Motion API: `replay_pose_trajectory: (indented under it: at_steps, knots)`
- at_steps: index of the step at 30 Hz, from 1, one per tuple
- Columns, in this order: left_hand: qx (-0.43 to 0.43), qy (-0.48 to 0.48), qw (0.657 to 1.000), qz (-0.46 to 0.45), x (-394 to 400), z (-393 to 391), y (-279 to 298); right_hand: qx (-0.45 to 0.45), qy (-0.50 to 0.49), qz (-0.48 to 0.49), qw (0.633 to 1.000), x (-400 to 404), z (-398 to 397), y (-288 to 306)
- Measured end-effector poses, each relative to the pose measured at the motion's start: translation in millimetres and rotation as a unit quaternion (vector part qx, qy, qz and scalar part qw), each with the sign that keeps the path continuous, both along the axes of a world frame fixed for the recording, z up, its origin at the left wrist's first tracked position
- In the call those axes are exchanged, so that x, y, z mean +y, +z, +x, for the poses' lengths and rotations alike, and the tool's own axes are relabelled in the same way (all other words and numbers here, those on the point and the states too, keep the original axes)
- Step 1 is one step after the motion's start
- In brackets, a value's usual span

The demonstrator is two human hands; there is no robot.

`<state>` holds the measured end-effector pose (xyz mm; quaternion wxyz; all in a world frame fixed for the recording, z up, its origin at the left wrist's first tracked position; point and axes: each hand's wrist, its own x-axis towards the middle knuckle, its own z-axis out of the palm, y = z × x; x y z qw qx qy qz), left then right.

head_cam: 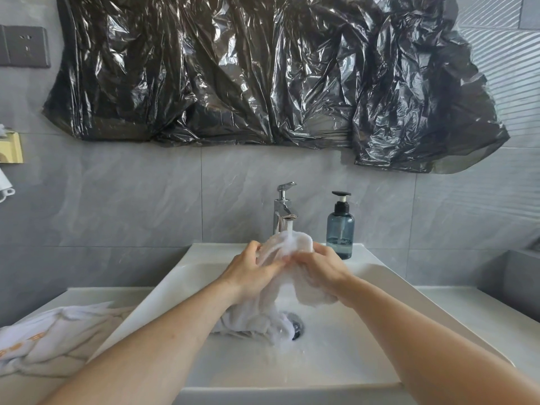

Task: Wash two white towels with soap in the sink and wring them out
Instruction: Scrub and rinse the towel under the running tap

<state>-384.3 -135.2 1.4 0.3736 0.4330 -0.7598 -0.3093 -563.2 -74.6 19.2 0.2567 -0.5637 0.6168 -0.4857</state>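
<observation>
white towel (287,247) bunched under running tap (285,210), tail trailing to drain (296,327). your left hand (251,273) and right hand (320,266) grip it, fingers curled round cloth. risk: tail plugs drain, sink (336,372) floods; splash wets bench. second towel (55,337) waits on bench at left. soap bottle (340,229) just beside right hand, easy to knock.

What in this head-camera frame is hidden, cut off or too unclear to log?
- Mirror or wall behind the black plastic sheet: fully covered.
- Drain: partly hidden by the wet towel.
- Second towel: cut off by the left edge; its orange print is unreadable.
- Soap on the towel: cannot tell under the running water.
- Yellow box: cut off by the left edge.
</observation>
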Motion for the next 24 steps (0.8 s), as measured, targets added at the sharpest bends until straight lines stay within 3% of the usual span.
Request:
replay_pose_trajectory:
  at_steps: [3,7,13,19,24]
  knots:
    - [-0.06,-0.034,0.996,0.055,3,0,-5,-0.035,-0.03,-0.022,0.999,-1,-2,1]
    - [-0.161,-0.033,0.986,0.025,-2,1,-10,-0.083,-0.068,-0.037,0.994,0,-7,3]
    - [-0.126,-0.059,0.99,0.004,-9,1,-12,-0.162,-0.022,0.018,0.986,-2,-7,0]
    - [-0.076,-0.059,0.995,-0.025,-12,3,-11,-0.055,0.053,0.112,0.991,6,-1,0]
    - [-0.049,-0.043,0.997,-0.038,1,3,0,-0.058,-0.004,0.078,0.995,0,-7,-3]
